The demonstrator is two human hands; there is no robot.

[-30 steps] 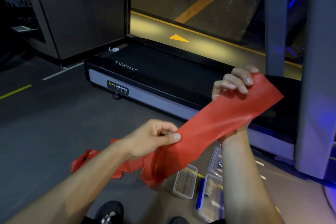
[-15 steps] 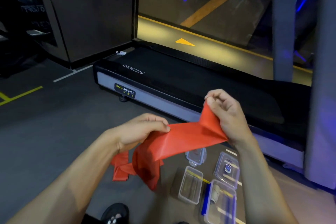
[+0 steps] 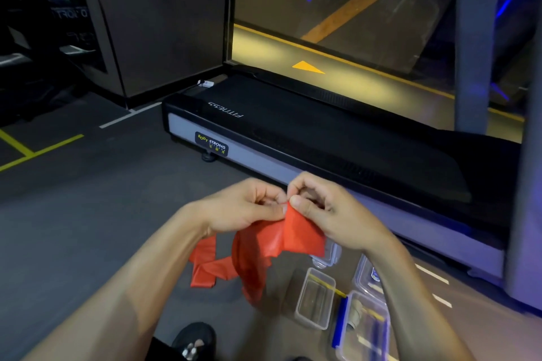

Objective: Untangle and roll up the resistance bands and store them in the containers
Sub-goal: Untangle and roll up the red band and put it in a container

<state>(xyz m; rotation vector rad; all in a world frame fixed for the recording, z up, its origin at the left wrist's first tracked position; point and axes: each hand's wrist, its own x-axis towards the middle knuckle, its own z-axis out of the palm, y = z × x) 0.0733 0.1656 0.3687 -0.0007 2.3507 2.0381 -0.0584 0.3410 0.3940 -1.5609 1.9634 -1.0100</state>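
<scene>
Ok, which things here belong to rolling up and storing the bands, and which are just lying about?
Job:
red band, pinched by left hand and right hand
clear containers

Lying about:
treadmill
black shoe

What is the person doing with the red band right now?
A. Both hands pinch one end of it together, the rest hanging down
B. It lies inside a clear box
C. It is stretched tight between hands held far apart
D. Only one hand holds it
A: the left hand and right hand meet and pinch the top edge of the red band, whose loose length droops toward the floor beside the clear containers.
</scene>
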